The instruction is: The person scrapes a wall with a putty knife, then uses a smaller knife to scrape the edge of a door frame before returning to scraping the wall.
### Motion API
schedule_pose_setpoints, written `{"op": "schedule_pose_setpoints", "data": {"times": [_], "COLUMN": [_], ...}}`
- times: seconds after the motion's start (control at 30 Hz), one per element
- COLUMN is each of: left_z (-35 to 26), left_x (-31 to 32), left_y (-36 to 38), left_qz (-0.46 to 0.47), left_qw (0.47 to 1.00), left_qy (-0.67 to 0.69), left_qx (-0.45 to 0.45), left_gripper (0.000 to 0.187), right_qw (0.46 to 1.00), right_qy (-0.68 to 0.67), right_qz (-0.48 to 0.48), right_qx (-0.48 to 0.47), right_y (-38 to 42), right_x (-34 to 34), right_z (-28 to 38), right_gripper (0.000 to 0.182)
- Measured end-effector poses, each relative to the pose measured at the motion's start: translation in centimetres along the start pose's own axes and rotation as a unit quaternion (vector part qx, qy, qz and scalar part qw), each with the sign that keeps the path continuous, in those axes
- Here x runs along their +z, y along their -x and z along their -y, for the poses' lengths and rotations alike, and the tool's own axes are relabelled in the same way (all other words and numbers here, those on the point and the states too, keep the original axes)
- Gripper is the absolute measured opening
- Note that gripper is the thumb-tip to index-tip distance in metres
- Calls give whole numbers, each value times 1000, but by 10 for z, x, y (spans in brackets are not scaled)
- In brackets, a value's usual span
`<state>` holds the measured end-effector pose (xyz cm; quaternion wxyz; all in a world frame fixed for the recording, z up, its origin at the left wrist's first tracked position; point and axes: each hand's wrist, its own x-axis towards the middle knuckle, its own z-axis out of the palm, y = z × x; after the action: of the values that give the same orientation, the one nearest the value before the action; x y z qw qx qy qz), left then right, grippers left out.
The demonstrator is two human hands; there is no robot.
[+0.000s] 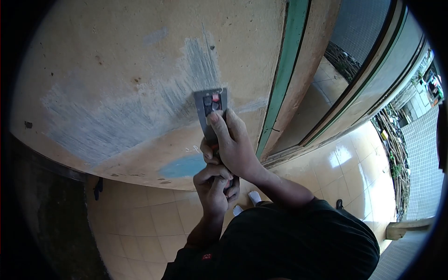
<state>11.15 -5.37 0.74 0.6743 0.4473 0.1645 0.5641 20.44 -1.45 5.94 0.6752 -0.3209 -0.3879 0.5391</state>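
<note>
Both of my hands are on a scraper [202, 107], whose flat metal blade carries a dark and red label and lies against the beige wall [112, 42]. My left hand [213, 189] is wrapped round its black and red handle. Higher up, my right hand [235, 144] grips where handle and blade meet, its fingers pressed onto the blade. Most of the handle is hidden by my fingers. Around the blade's edge spreads a scraped grey-white patch [121, 114] with streaks. Below it is a pale blue patch [182, 166].
Right of the wall runs a green strip [284, 74] beside a wooden frame and a glass pane [359, 28]. Beige tiles [144, 219] cover the floor, with a dark object [98, 189] near the wall's foot. A pile of sticks [394, 154] lies at the far right.
</note>
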Motion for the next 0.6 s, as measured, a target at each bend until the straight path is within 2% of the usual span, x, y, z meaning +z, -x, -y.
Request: {"op": "schedule_pose_setpoints", "data": {"times": [0.07,0.13,0.2,0.33,0.37,0.47,0.5,0.6], "left_z": [-7,-4,3,-4,-9,-8,-7,-8], "left_x": [1,4,5,3,9,8,9,9], "left_y": [-13,-9,3,-11,-15,-8,0,-1], "left_qz": [47,44,2,25,14,19,-3,-6], "left_qw": [998,998,1000,999,1000,999,1000,999], "left_qy": [20,17,-4,-6,4,-19,15,41], "left_qx": [27,34,23,20,21,26,21,7], "left_gripper": [18,18,18,18,19,19,13,13], "right_qw": [999,999,999,1000,1000,1000,1000,1000], "right_qy": [-25,-28,5,27,-4,1,14,8], "right_qz": [23,28,26,-1,29,25,5,20], "right_qx": [10,20,30,-16,10,12,20,15], "right_y": [-7,-4,2,-7,-9,-3,0,-3], "right_x": [9,7,0,7,7,8,7,7], "right_z": [21,21,9,14,23,21,14,10], "right_gripper": [18,18,19,24,24,24,24,24]}}
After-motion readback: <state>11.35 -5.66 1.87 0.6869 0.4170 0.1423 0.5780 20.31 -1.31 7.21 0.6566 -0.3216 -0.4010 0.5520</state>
